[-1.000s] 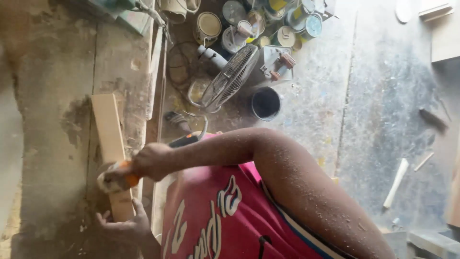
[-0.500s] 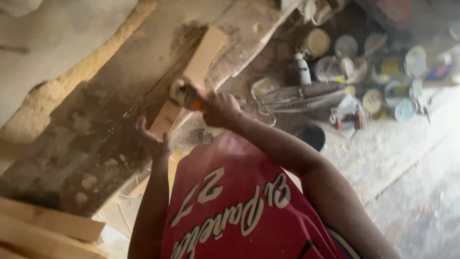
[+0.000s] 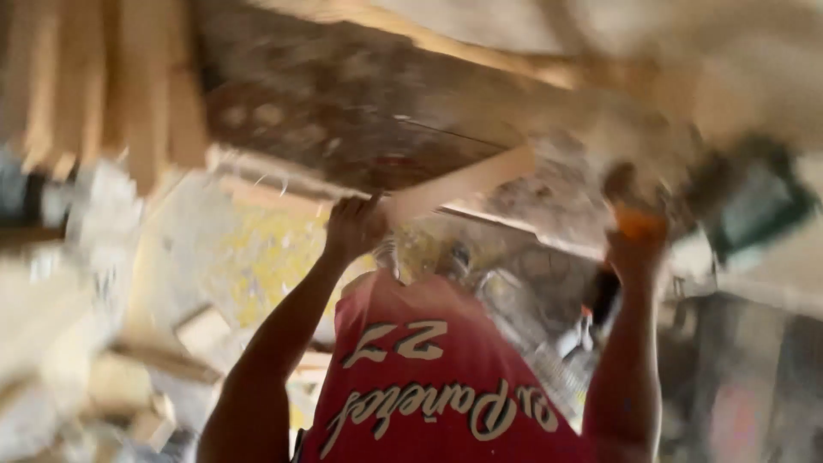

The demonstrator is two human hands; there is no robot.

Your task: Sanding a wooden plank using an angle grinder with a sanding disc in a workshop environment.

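Red shirt (image 3: 429,377) – white lettering, pale wood strip (image 3: 459,184), orange-bodied tool (image 3: 639,225), dark dusty bench (image 3: 360,129)

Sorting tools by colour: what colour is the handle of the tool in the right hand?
Orange. The right hand grips the power tool's handle; head view, though blurred.

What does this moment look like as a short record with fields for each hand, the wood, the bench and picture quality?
left hand: grips the near end of the wooden plank
right hand: closed on an orange-bodied power tool, off the plank
wooden plank: pale, lying on the workbench
workbench: dark, dusty top
picture quality: heavy motion blur; tool details unclear
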